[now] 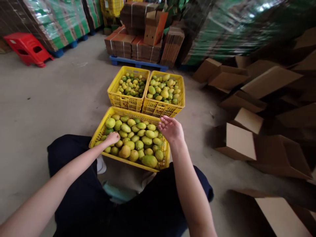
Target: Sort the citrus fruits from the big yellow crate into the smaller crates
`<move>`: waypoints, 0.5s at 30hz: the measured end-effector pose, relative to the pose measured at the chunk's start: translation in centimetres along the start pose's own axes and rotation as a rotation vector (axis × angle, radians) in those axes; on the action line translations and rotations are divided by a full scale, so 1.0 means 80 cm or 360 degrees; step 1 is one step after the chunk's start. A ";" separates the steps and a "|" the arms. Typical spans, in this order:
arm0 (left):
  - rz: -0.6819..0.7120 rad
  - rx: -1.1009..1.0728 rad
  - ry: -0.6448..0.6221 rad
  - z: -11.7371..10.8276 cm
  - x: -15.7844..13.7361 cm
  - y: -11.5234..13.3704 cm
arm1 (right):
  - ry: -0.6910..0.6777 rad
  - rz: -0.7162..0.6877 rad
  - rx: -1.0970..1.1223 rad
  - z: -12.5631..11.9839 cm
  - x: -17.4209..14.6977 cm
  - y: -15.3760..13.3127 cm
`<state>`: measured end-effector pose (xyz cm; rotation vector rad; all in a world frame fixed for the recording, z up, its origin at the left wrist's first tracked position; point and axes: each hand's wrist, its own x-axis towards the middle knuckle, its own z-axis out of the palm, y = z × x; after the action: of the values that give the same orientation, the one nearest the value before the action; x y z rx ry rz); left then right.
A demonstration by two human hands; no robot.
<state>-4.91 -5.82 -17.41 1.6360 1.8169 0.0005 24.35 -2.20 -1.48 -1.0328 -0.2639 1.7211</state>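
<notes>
A yellow plastic crate (161,168) full of green-yellow lemons (130,144) stands between my knees. My left hand (113,138) is over the crate's left part, fingers curled down among the lemons; whatever they hold, if anything, is hidden. Above the crate's right rim, my right hand (172,129) is turned partly palm up with its fingers stretched out and nothing seen in it. Just beyond, two more yellow crates stand side by side, the left crate (123,101) and the right crate (160,108), both filled with smaller-looking lemons.
Cardboard boxes (240,141) lie heaped along the right side. A red plastic stool (28,49) is at the far left. Flattened cartons (120,44) are stacked on a blue pallet (138,63) behind the crates. Wrapped pallet loads (61,23) line the back.
</notes>
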 end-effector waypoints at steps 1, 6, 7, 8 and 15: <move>0.0017 0.0112 -0.0034 0.003 -0.005 -0.003 | 0.0007 0.0008 -0.0034 -0.001 0.002 0.003; 0.0106 0.0473 -0.0136 0.008 -0.023 -0.015 | 0.0035 0.0060 -0.0306 -0.003 0.008 0.027; 0.0114 0.0492 -0.0122 0.007 -0.026 -0.019 | 0.0027 0.0052 -0.0421 -0.003 0.009 0.034; 0.0117 0.0495 -0.0101 0.007 -0.028 -0.022 | 0.0014 0.0036 -0.0542 -0.004 0.009 0.041; 0.0180 0.0184 0.0115 -0.024 -0.028 -0.017 | -0.0142 0.0028 -0.1224 -0.001 0.014 0.091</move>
<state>-7.08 -7.23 -15.43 1.8400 1.8046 0.0052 19.45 -4.28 -6.62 -1.4969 -1.0321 1.7090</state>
